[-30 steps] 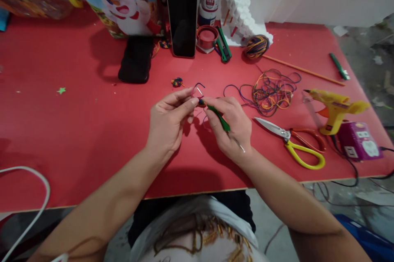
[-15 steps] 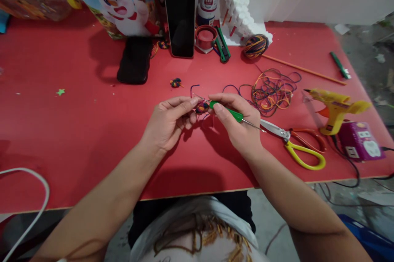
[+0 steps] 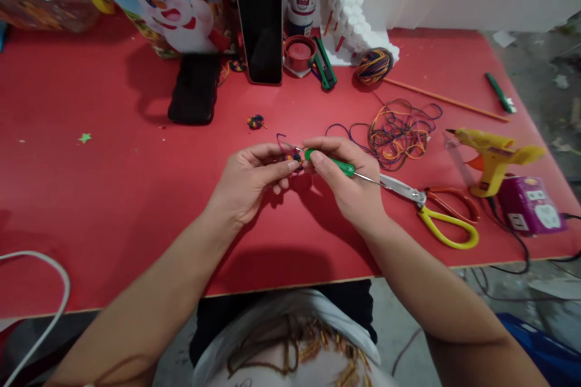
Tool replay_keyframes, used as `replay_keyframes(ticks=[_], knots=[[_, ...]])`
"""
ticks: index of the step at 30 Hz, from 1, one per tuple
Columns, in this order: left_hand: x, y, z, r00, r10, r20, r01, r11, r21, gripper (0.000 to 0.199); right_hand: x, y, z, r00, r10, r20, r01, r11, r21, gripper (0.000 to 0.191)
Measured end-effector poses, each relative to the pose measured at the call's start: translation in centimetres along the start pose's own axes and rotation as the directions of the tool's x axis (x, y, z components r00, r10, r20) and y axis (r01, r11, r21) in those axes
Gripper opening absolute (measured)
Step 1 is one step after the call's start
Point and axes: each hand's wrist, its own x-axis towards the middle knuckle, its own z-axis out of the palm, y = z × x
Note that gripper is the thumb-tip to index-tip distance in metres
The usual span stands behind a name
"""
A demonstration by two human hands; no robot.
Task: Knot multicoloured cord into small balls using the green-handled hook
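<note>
My left hand pinches a small multicoloured yarn piece between thumb and fingers above the red table. My right hand holds a green-handled crochet hook lying nearly level, its metal tip at the yarn piece. A thin strand of purple yarn trails from the piece. Both hands meet at mid-table.
Yellow-handled scissors lie just right of my right hand. A loose tangle of coloured yarn, a yarn ball, a yellow glue gun, a purple power block, an upright phone, a black case and another tiny yarn piece surround them.
The hook swung from pointing steeply towards me to lying nearly level, pointing right. Both hands dropped slightly and stayed together on the yarn piece.
</note>
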Motion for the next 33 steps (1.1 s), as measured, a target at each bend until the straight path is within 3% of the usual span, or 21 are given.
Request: replay_keyframes(ticks=[5, 10, 18, 33], knots=[[-0.2, -0.1, 0.1, 0.997, 0.048, -0.054, -0.043, 0.994, 0.101, 0.029, 0.1, 0.1, -0.1, 1.0, 0.019, 0.011, -0.019, 1.0, 0.016, 0.017], [-0.1, -0.1, -0.1, 0.999, 0.03, -0.013, -0.029, 0.998, 0.058, 0.02, 0.2, 0.6, -0.1, 0.999, 0.047, 0.008, -0.048, 0.992, 0.116, 0.016], [0.1, 0.3, -0.3, 0.998, -0.05, 0.044, 0.051, 0.999, -0.012, 0.018, 1.5, 1.4, -0.7, 0.948, 0.311, 0.062, -0.307, 0.851, 0.426, 0.019], [0.6, -0.1, -0.7, 0.995, -0.077, 0.064, 0.077, 0.997, 0.005, 0.025, 1.4, 0.4, -0.6, 0.924, 0.361, 0.127, -0.373, 0.773, 0.513, 0.018]])
